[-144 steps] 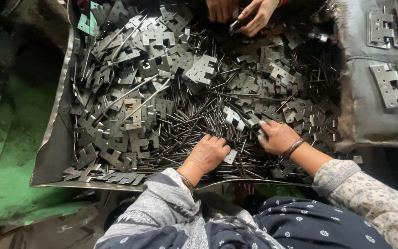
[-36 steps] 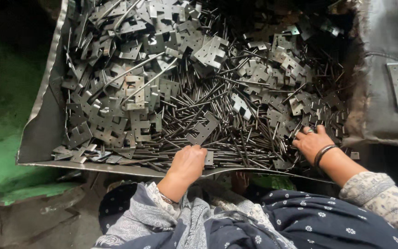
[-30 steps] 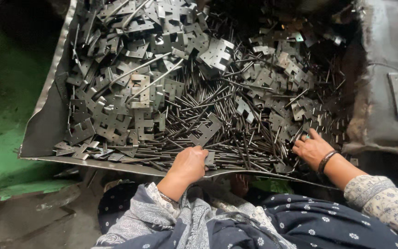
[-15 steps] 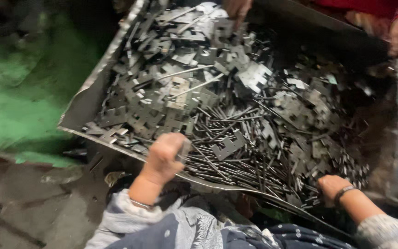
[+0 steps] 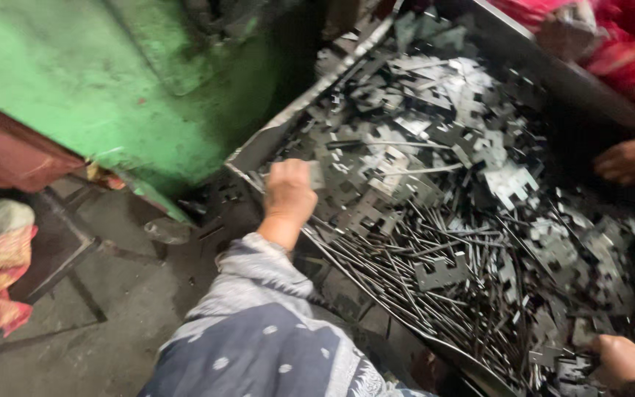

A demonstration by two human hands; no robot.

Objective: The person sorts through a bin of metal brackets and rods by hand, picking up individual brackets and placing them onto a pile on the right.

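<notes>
Steel stamped plates (image 5: 435, 154) and thin rods (image 5: 413, 272) fill the tray (image 5: 259, 151). Left hand (image 5: 288, 192) is clenched on a plate at its near-left corner; right hand (image 5: 622, 360) rests on plates, its grip unclear. Rods lie between the hands, long axes running hand to hand.

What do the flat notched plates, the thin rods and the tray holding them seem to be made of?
The plates look like stamped sheet metal, dull grey with pale glints. The rods seem bare steel wire, dark and slightly shiny. The tray appears to be bent sheet metal, grey and smudged.
</notes>
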